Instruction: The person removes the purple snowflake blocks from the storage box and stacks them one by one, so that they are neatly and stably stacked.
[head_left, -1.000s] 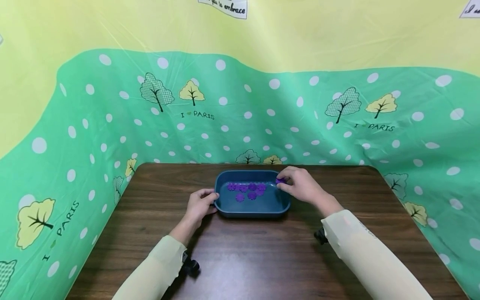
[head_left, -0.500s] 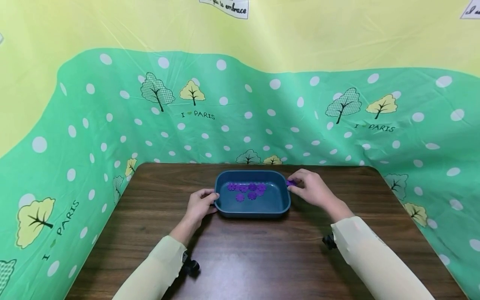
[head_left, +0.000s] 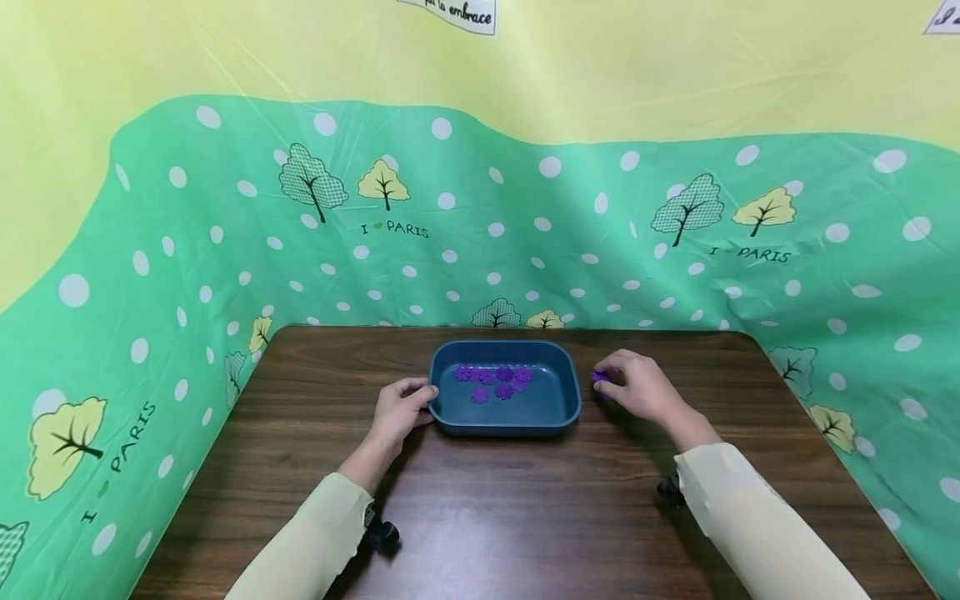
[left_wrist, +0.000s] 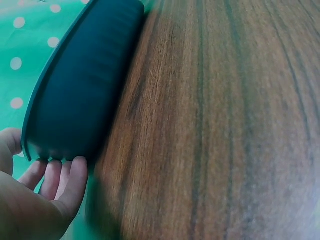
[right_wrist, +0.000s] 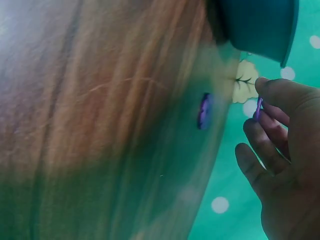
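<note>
Head view: on a dark wooden table [head_left: 487, 517], before a patterned cloth [head_left: 480, 179], sits one blue tray [head_left: 555, 404]. Inside it lie purple flower-shaped pieces [head_left: 504, 391], about eight; several overlap in the far row, so the exact count is unsure. Your left hand [head_left: 397, 410] grips the tray's left end, thumb over the rim. Your right hand [head_left: 637, 385], just past the tray's right end, pinches one purple piece [head_left: 600, 377] between thumb and fingers.

Left wrist view: your fingertips touch the outside of the tray's end wall, thumb on the other side of the rim. The tray looks like stiff, fairly light plastic; the rim at either end seems the sure place to hold it.

Right wrist view: your thumb and forefinger hold the piece almost edge-on, with the other fingers bent loosely and apart. One more piece, a loose disc [right_wrist: 204, 111], rests on the table near the hand, outside the tray. The pieces look thin, stiff and very light, perhaps smooth enough to slip, and unlikely to break; a pinch across the scalloped edge or the two faces should suit them.
</note>
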